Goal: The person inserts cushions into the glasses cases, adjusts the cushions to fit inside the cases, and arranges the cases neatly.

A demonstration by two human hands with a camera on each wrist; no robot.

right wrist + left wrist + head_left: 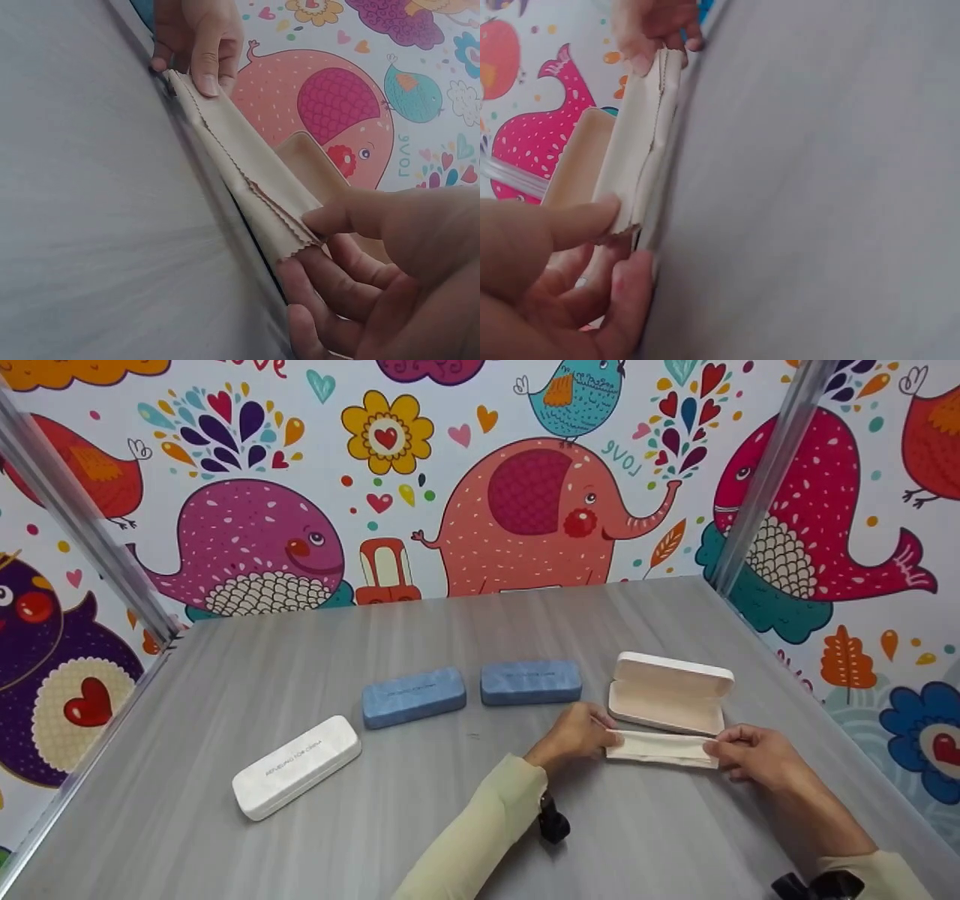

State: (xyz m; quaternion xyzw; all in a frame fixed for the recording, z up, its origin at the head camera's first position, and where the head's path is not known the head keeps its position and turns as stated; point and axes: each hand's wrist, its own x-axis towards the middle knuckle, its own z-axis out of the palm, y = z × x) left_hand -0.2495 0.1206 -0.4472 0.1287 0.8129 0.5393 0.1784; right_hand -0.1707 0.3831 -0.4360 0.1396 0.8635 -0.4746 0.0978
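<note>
Both hands hold a folded cream cloth [661, 749] with zigzag-cut edges, stretched lengthwise between them. My left hand [576, 733] pinches its left end, thumb on top and fingers beneath. At the right end, my right hand [757, 754] pinches the cloth the same way. Just behind the cloth stands a white glasses case [670, 690], its lid raised and its pale inside showing. In the right wrist view the cloth's folded layers [247, 176] run from one hand to the other, with the open case partly hidden behind.
Two blue glasses cases [414, 697] [531, 682] lie closed in the middle of the grey table [322, 652]. A closed white glasses case [297, 767] lies at an angle on the left. Metal posts [772, 472] and a cartoon-printed wall border the table.
</note>
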